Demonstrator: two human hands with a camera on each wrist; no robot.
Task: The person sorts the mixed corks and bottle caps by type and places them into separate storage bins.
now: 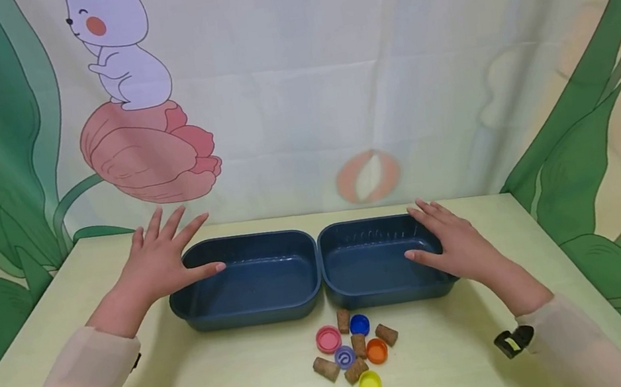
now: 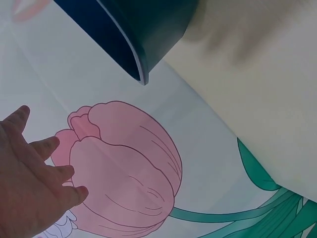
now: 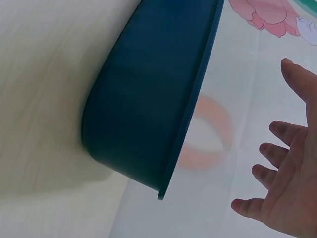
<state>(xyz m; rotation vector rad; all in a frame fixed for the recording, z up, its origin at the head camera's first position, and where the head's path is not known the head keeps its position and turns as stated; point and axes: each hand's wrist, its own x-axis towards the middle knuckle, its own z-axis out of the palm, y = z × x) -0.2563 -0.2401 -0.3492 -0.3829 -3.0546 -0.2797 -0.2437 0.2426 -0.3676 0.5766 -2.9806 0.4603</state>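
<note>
Nothing gripped: left hand (image 1: 159, 263) and right hand (image 1: 455, 240) both held with fingers apart. Five corks (image 1: 327, 369) and five round caps (image 1: 370, 385) scattered loose on table (image 1: 243, 384), in front of left tray (image 1: 252, 289) and right tray (image 1: 378, 268); none seen placed inside either. Hands held above trays' outer ends, thumbs pointed inward.

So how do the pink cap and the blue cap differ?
The pink cap looks wider than the blue cap. In the head view, the pink cap lies to the left, the blue cap to the right. Both are round and lie on the table.
</note>
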